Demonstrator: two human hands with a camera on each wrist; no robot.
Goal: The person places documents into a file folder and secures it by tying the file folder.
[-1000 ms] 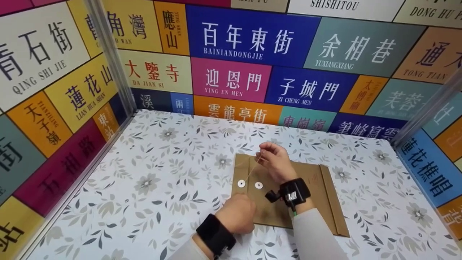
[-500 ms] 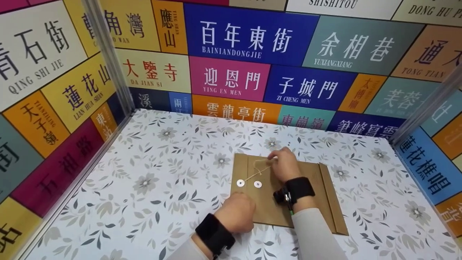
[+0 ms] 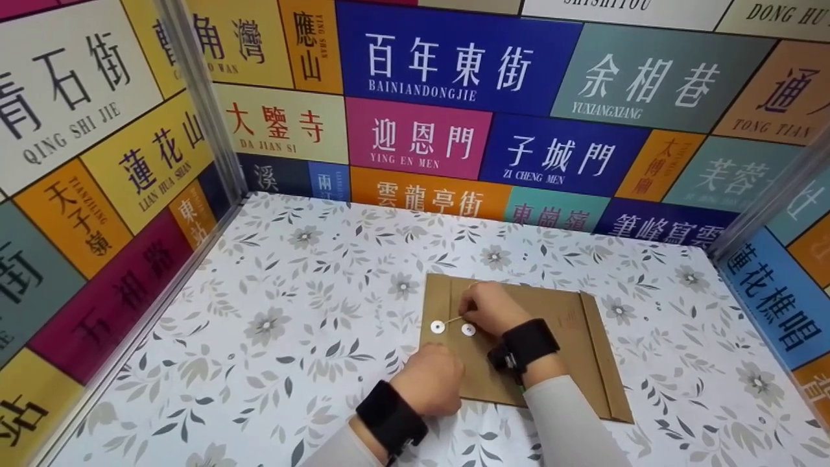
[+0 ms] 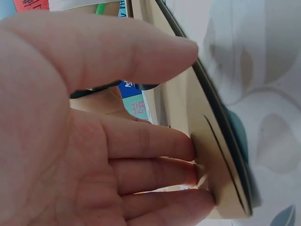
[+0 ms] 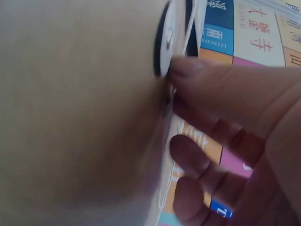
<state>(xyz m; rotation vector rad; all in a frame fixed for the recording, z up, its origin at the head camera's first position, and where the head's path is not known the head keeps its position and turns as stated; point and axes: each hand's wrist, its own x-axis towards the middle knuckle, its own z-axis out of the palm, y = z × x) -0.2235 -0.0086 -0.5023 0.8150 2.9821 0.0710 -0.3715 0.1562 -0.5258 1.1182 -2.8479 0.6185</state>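
A brown kraft paper envelope (image 3: 570,350) lies flat, with two white round buttons near its left side. A thin string (image 3: 455,318) runs from the left button (image 3: 438,327) toward the right button (image 3: 468,330). My right hand (image 3: 496,310) pinches the string between thumb and forefinger beside the right button; a loose loop of string (image 5: 161,200) hangs below the fingers in the right wrist view. My left hand (image 3: 431,379) rests at the envelope's lower left corner, its fairly straight thumb and fingertips (image 4: 183,143) touching the paper in the left wrist view.
The envelope lies on a table covered with white floral cloth (image 3: 311,363). Colourful sign-printed panels (image 3: 415,136) stand behind and at both sides, with metal corner posts (image 3: 206,97). Each wrist wears a black strap (image 3: 391,418).
My right hand first drew the string up and right, then came down and left to the right button with it. My left hand stays at the envelope's corner.
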